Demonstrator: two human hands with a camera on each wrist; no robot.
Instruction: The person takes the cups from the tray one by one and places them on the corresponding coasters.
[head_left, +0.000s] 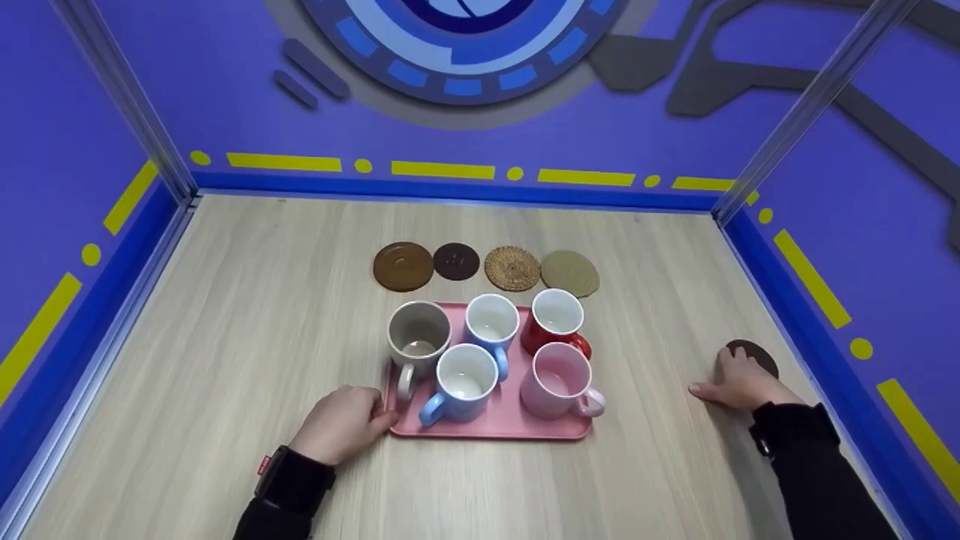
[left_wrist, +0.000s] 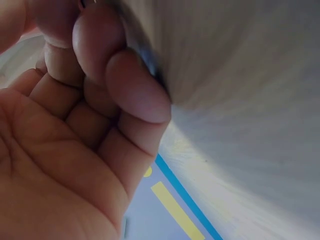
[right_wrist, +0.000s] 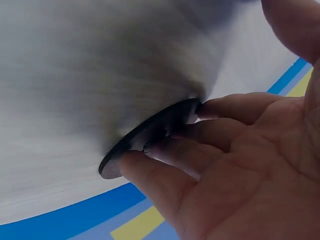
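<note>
Four round brown-tan coasters [head_left: 512,268] are lined up far; right, a dark round coaster [head_left: 759,355] isn't, touched by the right hand [head_left: 741,382], fingers loose. Left hand [head_left: 341,424] seems to pinch the pink rectangular tray [head_left: 508,409].

Dark brown on far-right coaster [head_left: 759,354]; pink on tray [head_left: 506,429] and front-right mug [head_left: 556,381]; greyish beige on left mug [head_left: 418,337]; white-lined pale blue on two mugs [head_left: 465,382] [head_left: 491,322]; white-lined red on back-right mug [head_left: 556,321]; pale wood grain across worktop [head_left: 225,337].

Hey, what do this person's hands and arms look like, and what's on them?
The left hand and right hand are gloveless. Behind each come a black wristband and a black sleeve; the left wristband bears a small red tag, the right one a small shiny piece.
</note>
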